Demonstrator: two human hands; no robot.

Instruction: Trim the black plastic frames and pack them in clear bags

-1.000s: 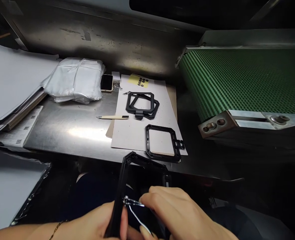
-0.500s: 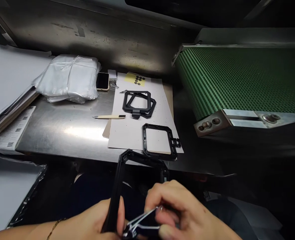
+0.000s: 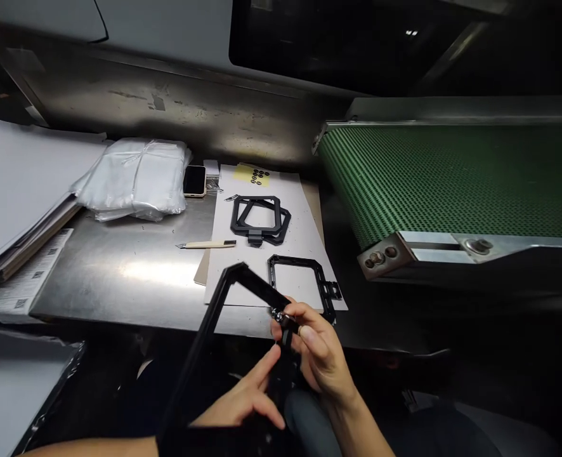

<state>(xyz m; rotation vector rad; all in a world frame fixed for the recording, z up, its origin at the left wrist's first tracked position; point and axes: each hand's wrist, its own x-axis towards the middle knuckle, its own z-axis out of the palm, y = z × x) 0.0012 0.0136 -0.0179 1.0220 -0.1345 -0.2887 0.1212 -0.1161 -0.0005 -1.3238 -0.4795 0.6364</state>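
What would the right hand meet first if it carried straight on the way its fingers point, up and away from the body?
Probably the single black frame lying on the white sheet, just beyond the right hand and the frame it holds. Depth is unclear, so it might pass above.

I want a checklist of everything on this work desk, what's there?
Surface: steel table with a white sheet on it.
Job's things: black frame held up in both hands, small metal clip at its edge.
Clutter: two stacked frames, single frame, craft knife, phone, plastic bag bundle, paper stack.
Grips: left hand steadies the frame; right hand pinches the clip.
Cables: nothing seen.
Surroundings: green conveyor belt on the right.
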